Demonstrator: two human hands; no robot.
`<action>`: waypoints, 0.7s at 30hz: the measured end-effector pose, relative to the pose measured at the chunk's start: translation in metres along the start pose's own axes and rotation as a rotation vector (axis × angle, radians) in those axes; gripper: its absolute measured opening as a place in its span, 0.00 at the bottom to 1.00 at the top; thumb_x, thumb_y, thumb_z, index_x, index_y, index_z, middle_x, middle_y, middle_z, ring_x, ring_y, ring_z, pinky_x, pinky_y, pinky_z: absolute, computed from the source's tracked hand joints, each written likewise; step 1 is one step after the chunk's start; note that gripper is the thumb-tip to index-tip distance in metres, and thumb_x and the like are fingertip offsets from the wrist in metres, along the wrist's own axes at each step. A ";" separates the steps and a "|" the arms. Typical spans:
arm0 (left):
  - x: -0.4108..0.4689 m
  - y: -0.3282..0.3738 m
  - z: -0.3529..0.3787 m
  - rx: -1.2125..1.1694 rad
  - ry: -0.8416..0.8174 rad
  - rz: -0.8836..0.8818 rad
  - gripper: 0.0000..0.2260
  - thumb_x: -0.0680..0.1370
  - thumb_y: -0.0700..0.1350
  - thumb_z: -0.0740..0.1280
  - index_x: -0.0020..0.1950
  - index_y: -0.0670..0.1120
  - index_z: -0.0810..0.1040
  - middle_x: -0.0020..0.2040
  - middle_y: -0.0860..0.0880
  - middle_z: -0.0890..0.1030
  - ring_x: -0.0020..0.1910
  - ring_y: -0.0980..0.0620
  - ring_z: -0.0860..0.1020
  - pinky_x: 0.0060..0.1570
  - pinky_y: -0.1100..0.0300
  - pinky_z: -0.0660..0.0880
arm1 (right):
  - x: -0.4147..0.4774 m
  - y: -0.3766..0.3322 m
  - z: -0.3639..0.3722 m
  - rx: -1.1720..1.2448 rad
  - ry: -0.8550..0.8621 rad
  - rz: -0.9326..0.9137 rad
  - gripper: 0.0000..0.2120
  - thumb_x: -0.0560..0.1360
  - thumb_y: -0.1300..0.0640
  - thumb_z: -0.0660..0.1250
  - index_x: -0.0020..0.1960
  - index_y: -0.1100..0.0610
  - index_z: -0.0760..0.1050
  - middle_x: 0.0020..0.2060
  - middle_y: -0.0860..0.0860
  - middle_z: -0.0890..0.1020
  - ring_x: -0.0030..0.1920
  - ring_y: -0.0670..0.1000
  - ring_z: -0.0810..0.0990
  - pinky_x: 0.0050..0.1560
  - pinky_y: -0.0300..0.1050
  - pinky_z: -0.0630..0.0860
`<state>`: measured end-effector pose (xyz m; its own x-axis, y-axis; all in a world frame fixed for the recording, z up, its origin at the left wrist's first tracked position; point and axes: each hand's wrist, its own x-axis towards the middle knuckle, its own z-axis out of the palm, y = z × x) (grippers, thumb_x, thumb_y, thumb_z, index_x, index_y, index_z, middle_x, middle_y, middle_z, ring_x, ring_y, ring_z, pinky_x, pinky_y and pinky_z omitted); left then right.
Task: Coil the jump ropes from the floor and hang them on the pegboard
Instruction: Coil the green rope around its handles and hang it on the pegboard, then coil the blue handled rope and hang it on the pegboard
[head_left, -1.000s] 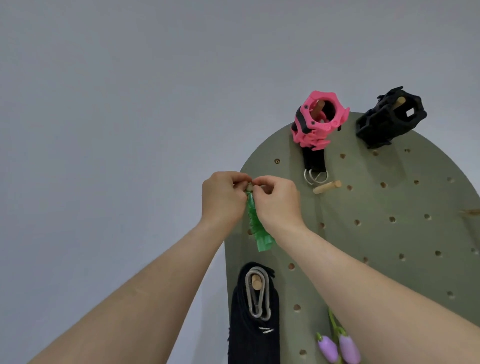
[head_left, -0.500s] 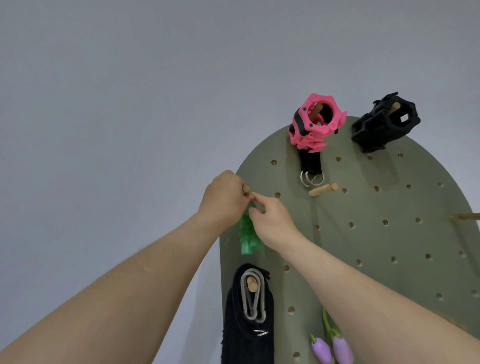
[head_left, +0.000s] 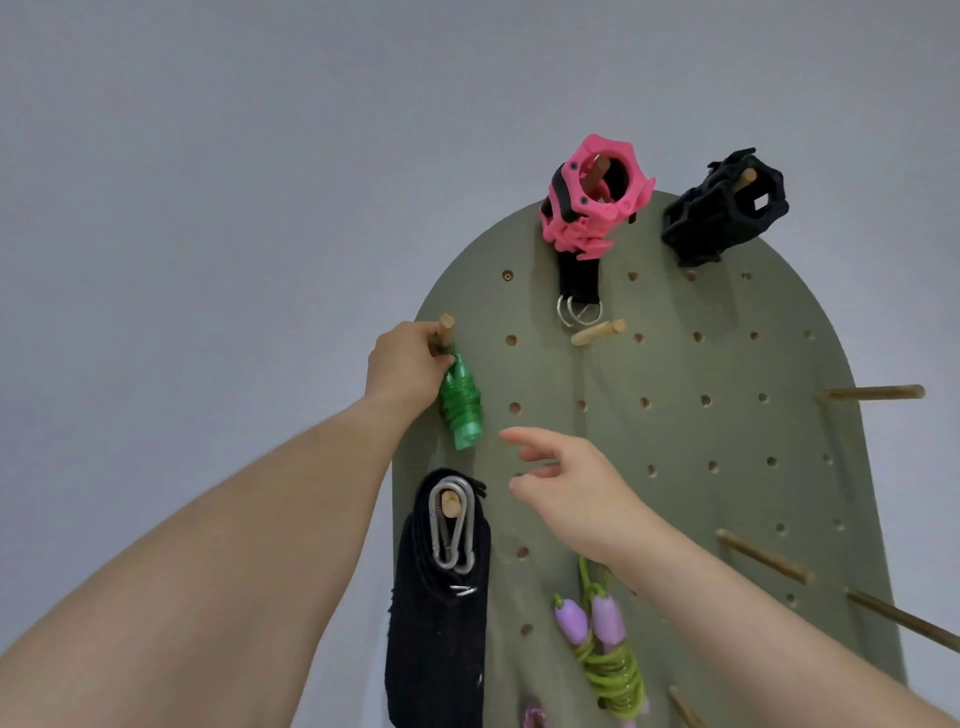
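**Green rope at the upper left peg, one hand on it**

The olive pegboard (head_left: 691, 499) stood against a pale grey wall (head_left: 208, 208), and the person reached up to it with both arms. The left hand (head_left: 405, 371) was at the board's upper left edge. Its fingers were curled around the top of the green jump rope (head_left: 460, 402), right under a wooden peg (head_left: 445, 327). The rope was wound into a tight, short bundle and hung down from that place, flat to the board. The fingers hid the exact spot where rope and peg met, so I could not tell how it sat on the peg.

The right hand (head_left: 571, 488) was apart from the rope, lower and to the right. Its fingers were loose and spread, the forefinger pointing toward the bundle, and it held nothing.

Below that wrist hung a second rope, the purple-handled jump rope (head_left: 608, 649), with its yellow-green cord coiled. Under the left hand a black bundle (head_left: 441, 623) hung by two carabiners (head_left: 452, 525). At the top of the board there were a pink collar (head_left: 597, 202) and a black collar (head_left: 727, 208), each on its own peg. A black strap (head_left: 579, 280) hung under the pink one, just above a short peg (head_left: 597, 331). Long pegs (head_left: 872, 392) stuck out at the right side.
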<state>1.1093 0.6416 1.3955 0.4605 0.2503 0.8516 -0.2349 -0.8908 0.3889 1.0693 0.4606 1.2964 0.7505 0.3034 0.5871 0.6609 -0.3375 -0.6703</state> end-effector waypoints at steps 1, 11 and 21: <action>-0.003 0.002 0.000 0.015 -0.017 -0.003 0.07 0.76 0.41 0.68 0.53 0.45 0.80 0.48 0.48 0.80 0.51 0.43 0.78 0.49 0.56 0.73 | -0.007 0.003 -0.004 0.008 0.006 0.017 0.23 0.77 0.62 0.62 0.68 0.43 0.72 0.52 0.42 0.75 0.49 0.57 0.81 0.34 0.35 0.74; -0.117 0.063 -0.006 -0.313 0.211 -0.167 0.17 0.75 0.40 0.61 0.62 0.50 0.71 0.56 0.49 0.75 0.52 0.50 0.75 0.50 0.57 0.73 | -0.125 0.019 -0.071 0.323 -0.130 0.241 0.10 0.79 0.65 0.61 0.54 0.58 0.80 0.41 0.55 0.85 0.36 0.49 0.80 0.39 0.37 0.77; -0.443 0.173 0.000 -0.509 -0.465 0.022 0.17 0.79 0.51 0.63 0.32 0.46 0.75 0.27 0.47 0.74 0.26 0.55 0.67 0.32 0.57 0.66 | -0.374 0.102 -0.139 -0.056 -0.211 0.419 0.11 0.77 0.61 0.63 0.49 0.49 0.82 0.38 0.48 0.85 0.37 0.46 0.82 0.41 0.40 0.75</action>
<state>0.8648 0.3761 1.0851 0.7433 -0.0557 0.6666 -0.5691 -0.5764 0.5864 0.8573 0.1892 1.0713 0.9388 0.3037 0.1625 0.3052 -0.5151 -0.8009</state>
